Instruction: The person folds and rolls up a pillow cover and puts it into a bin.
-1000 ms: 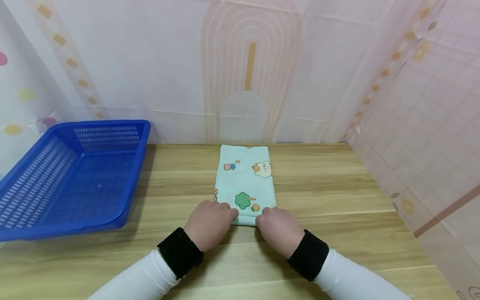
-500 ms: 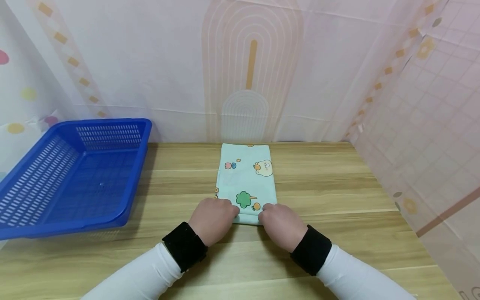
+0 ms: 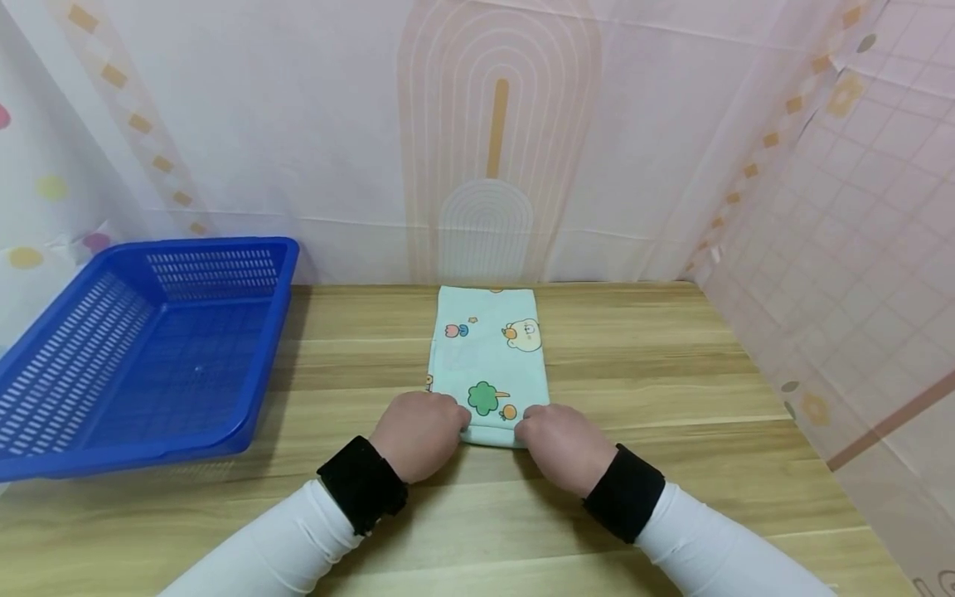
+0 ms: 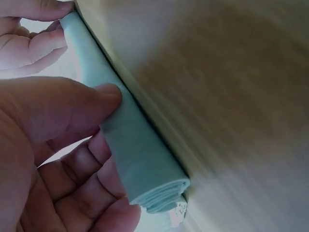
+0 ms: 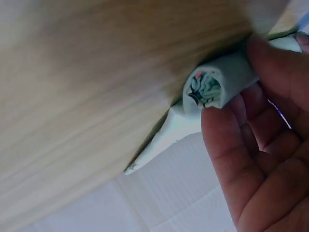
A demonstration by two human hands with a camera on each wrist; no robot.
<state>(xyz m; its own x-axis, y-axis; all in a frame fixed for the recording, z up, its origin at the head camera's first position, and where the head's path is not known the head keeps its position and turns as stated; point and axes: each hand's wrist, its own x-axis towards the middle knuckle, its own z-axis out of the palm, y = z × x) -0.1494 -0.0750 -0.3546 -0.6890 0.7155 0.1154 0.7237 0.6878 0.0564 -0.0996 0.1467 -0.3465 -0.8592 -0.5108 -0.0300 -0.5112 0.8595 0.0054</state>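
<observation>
Showing its rolled layers only in the wrist views, the cloth (image 3: 488, 361), pinched at its near edge between thumb and fingers of the left hand (image 3: 420, 437) and the right hand (image 3: 569, 448), lies on a wooden table (image 3: 642, 356) before a pale patterned curtain (image 3: 328, 124).

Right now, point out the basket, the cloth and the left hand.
Blue basket (image 3: 190, 352), head view: inside floor.
Cloth (image 3: 487, 358), head view: middle of the flat part.
Left hand (image 3: 419, 435), head view: back of the hand.
</observation>
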